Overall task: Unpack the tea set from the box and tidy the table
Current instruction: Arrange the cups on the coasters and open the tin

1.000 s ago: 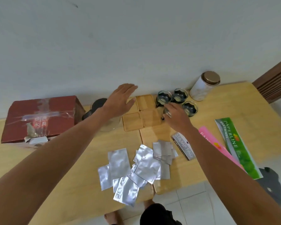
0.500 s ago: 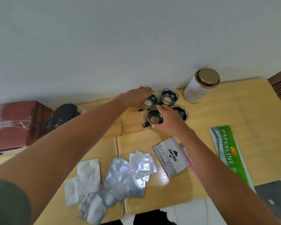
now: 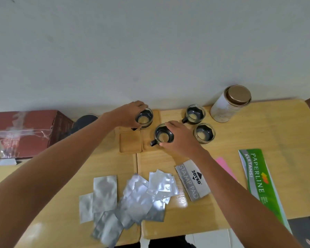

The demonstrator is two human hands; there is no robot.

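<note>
My left hand (image 3: 129,114) grips a dark glass tea cup (image 3: 145,118) that sits on a far wooden coaster (image 3: 156,115). My right hand (image 3: 179,138) holds a second glass cup (image 3: 162,136) by its rim over the near right coaster (image 3: 147,146). An empty wooden coaster (image 3: 130,142) lies to its left. Two more glass cups (image 3: 194,114) (image 3: 204,134) stand on the table to the right. The dark teapot (image 3: 84,121) is half hidden behind my left arm. The red box (image 3: 23,131) stands at the far left.
A white canister with a brown lid (image 3: 229,104) stands by the wall. Several silver foil packets (image 3: 131,196) lie near the front edge. A stamp pad box (image 3: 192,181), a pink sheet (image 3: 224,166) and a green receipt book (image 3: 259,183) lie at the right. The wooden table (image 3: 276,126) meets the wall.
My left hand went from hovering over the coasters to gripping a cup and carrying it left onto a coaster. My right hand brought another cup down onto the near coaster.
</note>
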